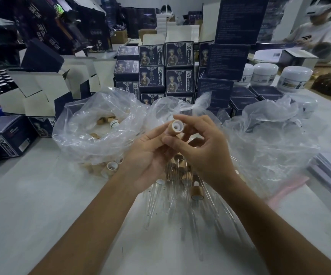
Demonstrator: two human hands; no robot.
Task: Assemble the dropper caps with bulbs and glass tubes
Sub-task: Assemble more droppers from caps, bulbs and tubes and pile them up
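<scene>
A white bench [41,205] fills the lower view, seen from above by the person working at it. Along its far side stand stacks of dark blue printed cartons [178,56], with opened white-lined cartons [41,96] to the left and white lidded jars [294,77] to the right. Nearer, three crumpled clear plastic bags sit side by side: the left bag [93,124] holds loose tan dropper caps, the right bag [269,135] looks filled with clear material that cannot be made out.

Both forearms reach in from the bottom edge and meet above the bench centre. The left hand [146,155] curls its fingers around the side of a tan dropper cap [177,127], raised with its white-lined open end facing the camera. The right hand [202,149] pinches the same cap from the other side, thumb and forefinger closed on it.

Directly beneath the hands, a pile of thin glass tubes [180,205] lies on the bench, with an assembled dropper cap with white bulb [196,192] resting among them.
</scene>
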